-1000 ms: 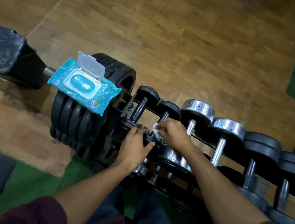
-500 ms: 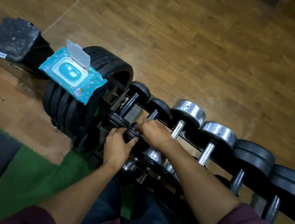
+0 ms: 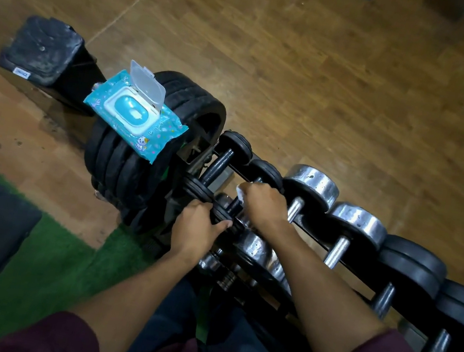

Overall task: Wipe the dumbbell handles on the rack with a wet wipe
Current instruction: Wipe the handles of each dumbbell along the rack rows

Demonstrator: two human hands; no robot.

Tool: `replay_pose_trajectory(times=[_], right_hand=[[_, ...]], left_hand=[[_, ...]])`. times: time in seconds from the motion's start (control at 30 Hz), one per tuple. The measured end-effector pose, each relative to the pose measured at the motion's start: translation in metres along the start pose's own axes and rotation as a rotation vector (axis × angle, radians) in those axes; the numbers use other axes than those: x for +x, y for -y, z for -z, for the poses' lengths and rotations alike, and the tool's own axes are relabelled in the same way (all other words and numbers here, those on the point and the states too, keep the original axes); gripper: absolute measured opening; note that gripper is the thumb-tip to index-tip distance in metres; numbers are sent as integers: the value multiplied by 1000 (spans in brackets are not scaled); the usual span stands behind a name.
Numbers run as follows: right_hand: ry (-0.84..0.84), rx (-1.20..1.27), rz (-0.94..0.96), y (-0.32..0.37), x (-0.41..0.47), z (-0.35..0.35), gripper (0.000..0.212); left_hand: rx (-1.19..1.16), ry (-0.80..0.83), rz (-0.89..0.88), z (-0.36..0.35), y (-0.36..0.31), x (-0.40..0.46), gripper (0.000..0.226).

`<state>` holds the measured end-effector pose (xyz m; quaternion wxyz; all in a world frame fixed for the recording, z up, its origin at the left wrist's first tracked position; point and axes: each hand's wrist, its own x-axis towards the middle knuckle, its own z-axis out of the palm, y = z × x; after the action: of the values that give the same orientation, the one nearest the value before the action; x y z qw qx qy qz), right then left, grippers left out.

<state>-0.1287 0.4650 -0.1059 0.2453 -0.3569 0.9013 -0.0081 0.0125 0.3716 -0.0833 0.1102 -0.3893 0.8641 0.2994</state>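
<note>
White wet wipe (image 3: 241,192) peeks from the right hand (image 3: 262,205), whose grip is curled round it on the handle of the second black dumbbell (image 3: 265,171) on the rack (image 3: 314,245): this looks like mid-wipe on that handle. The left hand (image 3: 195,229) grips the near end plate (image 3: 219,215), steadying it. Next, I judge, the wipe moves to the chrome dumbbell's handle (image 3: 295,207) just beside; the wipe pack (image 3: 134,116) rests open on stacked plates (image 3: 133,171).

both hands (image 3: 196,228) (image 3: 263,204) curled, forearms extended forward
</note>
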Motion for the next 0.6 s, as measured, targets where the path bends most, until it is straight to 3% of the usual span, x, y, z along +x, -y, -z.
replay_pose_trajectory(times=[0.07,0.17,0.37,0.53,0.6], right_hand=[[61,16,57,2,3,-3,9],[187,30,208,5,4,-8,12],[-8,-37,0,3,8,-4,17],[-30,-62,201,6,-2,-6,7],[-59,-53,182,5,-3,-5,3]], left_hand=[[30,4,-19,2,2,1,63],[41,5,-37,2,5,4,64],[65,2,-70,-2,13,5,72],[115,-33,-160,-4,14,1,63],[181,-39,-208,-2,15,1,60]])
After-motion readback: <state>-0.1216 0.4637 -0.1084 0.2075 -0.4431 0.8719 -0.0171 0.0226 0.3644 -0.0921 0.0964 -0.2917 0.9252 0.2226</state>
